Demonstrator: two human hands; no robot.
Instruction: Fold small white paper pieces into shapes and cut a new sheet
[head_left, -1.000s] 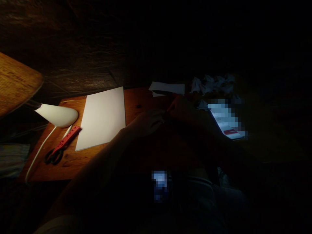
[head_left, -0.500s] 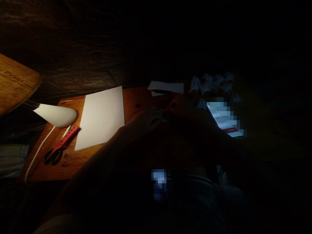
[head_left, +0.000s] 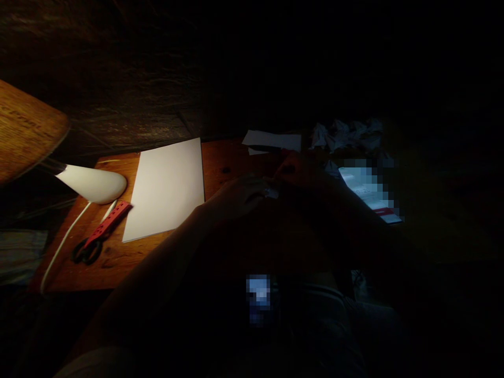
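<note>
Head view: small pale scrap (head_left: 271,193) at half-curled left hand (head_left: 243,193), near right hand (head_left: 295,170), both holds too dark to tell.

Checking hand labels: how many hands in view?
2: the left hand at the small white piece, the right hand just right of it and farther back. Darkness may hide others.

Pale sleeve (head_left: 96,361), seemingly dark, white-striped clothing (head_left: 318,307)
</note>
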